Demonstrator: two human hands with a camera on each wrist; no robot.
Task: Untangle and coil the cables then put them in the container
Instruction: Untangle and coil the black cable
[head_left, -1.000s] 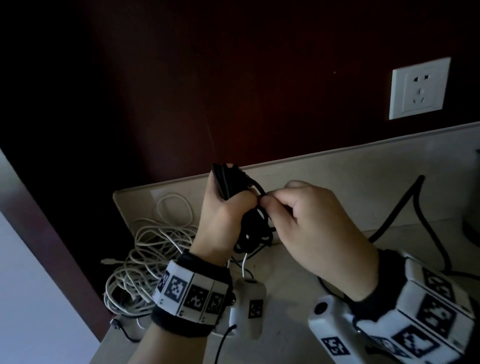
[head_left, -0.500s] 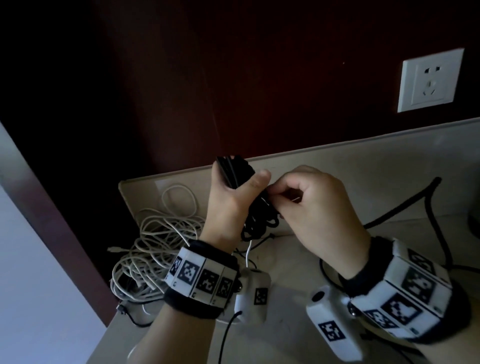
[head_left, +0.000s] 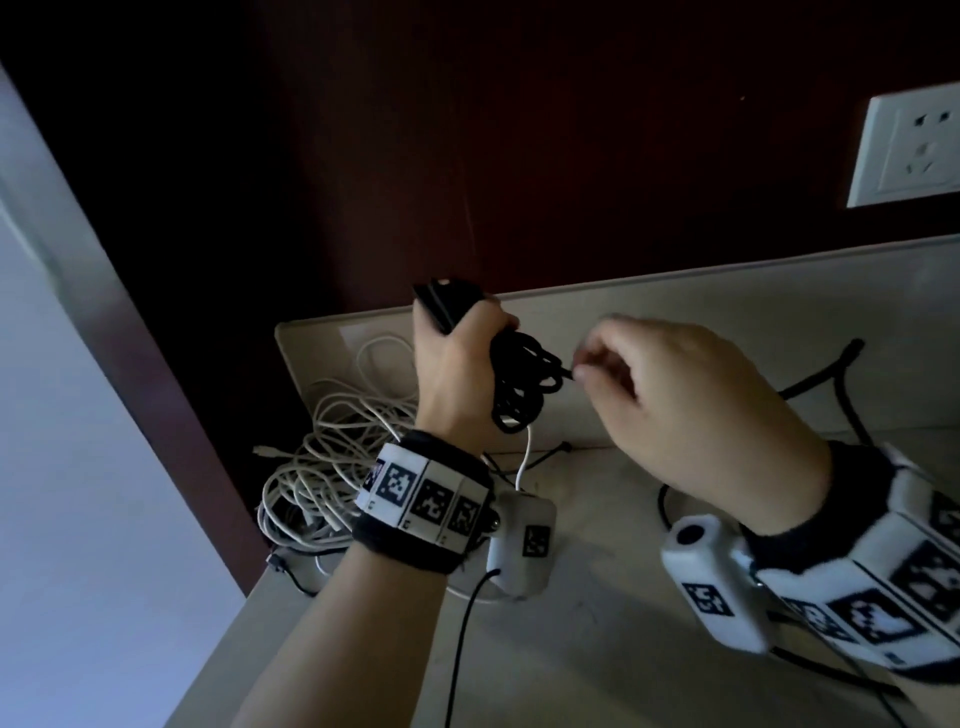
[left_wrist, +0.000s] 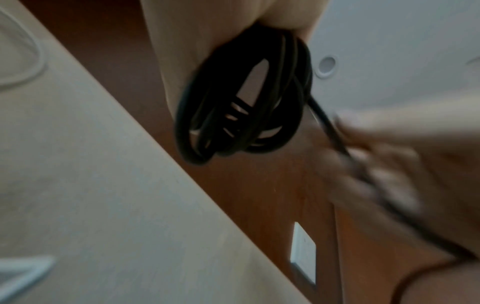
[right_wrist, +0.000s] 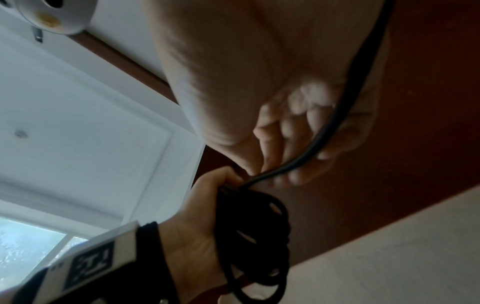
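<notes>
The left hand (head_left: 457, 374) is wrapped round a black cable (head_left: 524, 384) gathered into a coil, fingers and thumb curled tight about the top of the bundle, so that the loops hang below the fist, over the pale counter (head_left: 597, 649) and clear of it. Above the fist a short black bunch of the same cable sticks up; its ends are too dark to make out. Just to the right of that grip, the right hand (head_left: 691, 410) pinches the free run of the black cable between thumb and fingertips (right_wrist: 270, 144); in the right wrist view the strand passes from the coil across the curled fingers and on up along the palm, out of the top of the picture. In the left wrist view the right hand is smeared with blur, so which fingers press the strand cannot be told. Behind and to the left of the left hand lies a loose heap of white cables (head_left: 322, 467), still tangled, partly hidden by the left wrist and its marker band (head_left: 426, 499). Another thick black cable (head_left: 836, 374) runs along the counter beyond the right hand, its far end cut off by the frame edge. A white wall socket (head_left: 909, 150) sits on the dark red wall (head_left: 571, 156), well above and right of both hands. The whole head view is dim
</notes>
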